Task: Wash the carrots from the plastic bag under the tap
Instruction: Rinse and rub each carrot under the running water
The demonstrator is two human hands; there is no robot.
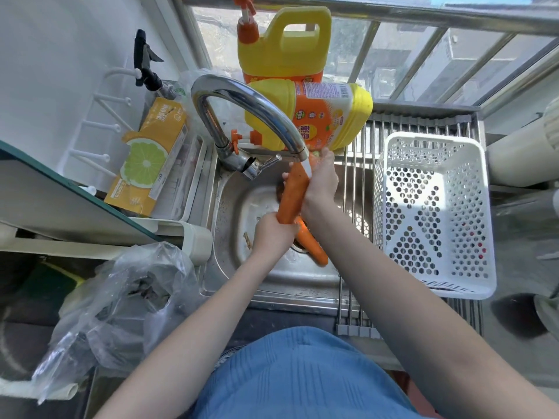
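Observation:
A long orange carrot (292, 196) is held upright-tilted over the steel sink (269, 282), directly under the running water of the chrome tap (248, 104). My left hand (273, 234) grips its lower end. My right hand (322, 176) wraps its upper end by the tap's spout. A second carrot (313, 246) lies in the sink bowl near the drain, partly hidden by my arms. The clear plastic bag (121, 300) lies crumpled on the counter left of the sink, with dark bits inside.
A white perforated basket (429, 213) stands on a roll-up metal rack (352, 182) over the sink's right side. Two yellow detergent jugs (305, 86) stand and lie behind the tap. A lemon-printed box (151, 158) sits in a tray at left.

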